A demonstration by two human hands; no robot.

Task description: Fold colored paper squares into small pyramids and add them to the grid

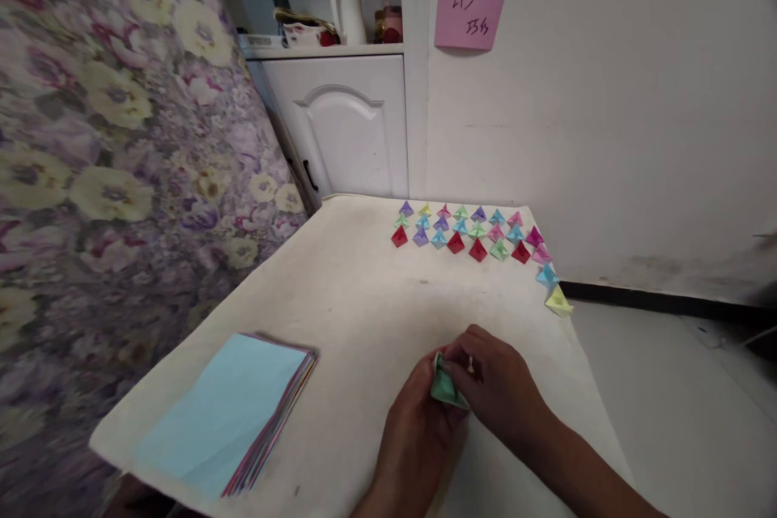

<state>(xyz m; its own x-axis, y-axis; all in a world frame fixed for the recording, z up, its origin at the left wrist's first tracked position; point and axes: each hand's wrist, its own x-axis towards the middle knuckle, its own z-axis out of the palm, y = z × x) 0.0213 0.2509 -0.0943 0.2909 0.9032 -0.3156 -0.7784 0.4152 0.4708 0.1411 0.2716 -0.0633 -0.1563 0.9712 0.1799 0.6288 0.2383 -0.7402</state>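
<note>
Small green folded paper, tilted, between fingers.

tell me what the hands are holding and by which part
A small green folded paper: the left hand holds its left side, the right hand grips its upper right part.

Worn on head; looking forward and down from above near side of pale table. Close to left hand and right hand, low and right of centre. Taking in, beyond table, white cabinet and wall ahead, floral fabric at left, floor at right.
</note>
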